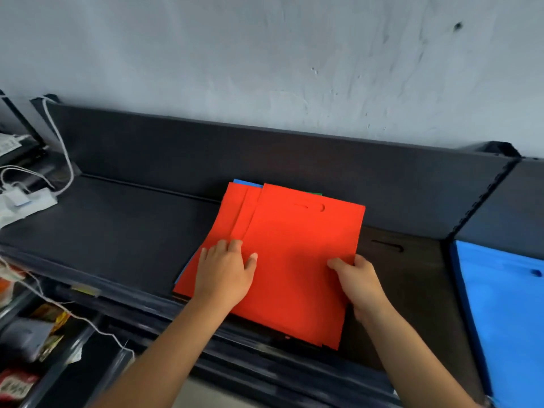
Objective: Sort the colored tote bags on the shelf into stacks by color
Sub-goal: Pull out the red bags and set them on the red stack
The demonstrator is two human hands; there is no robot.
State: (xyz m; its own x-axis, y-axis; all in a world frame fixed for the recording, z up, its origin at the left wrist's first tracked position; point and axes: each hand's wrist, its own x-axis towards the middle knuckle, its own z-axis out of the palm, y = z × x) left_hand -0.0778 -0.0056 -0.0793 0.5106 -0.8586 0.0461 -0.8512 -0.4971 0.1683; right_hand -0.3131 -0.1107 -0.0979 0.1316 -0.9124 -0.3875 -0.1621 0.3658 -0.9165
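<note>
A pile of red tote bags (pixel 294 254) lies on the dark shelf (pixel 123 231), overhanging its front edge, with slivers of a blue bag (pixel 247 182) and a green one (pixel 314 193) peeking out at the back. The left hand (pixel 225 275) rests flat, fingers spread, on the lower red bags. The right hand (pixel 357 282) pinches the top red bag's right edge. A black bag (pixel 412 278) lies just beside, a blue tote bag (pixel 506 313) in the next bay at the right end.
</note>
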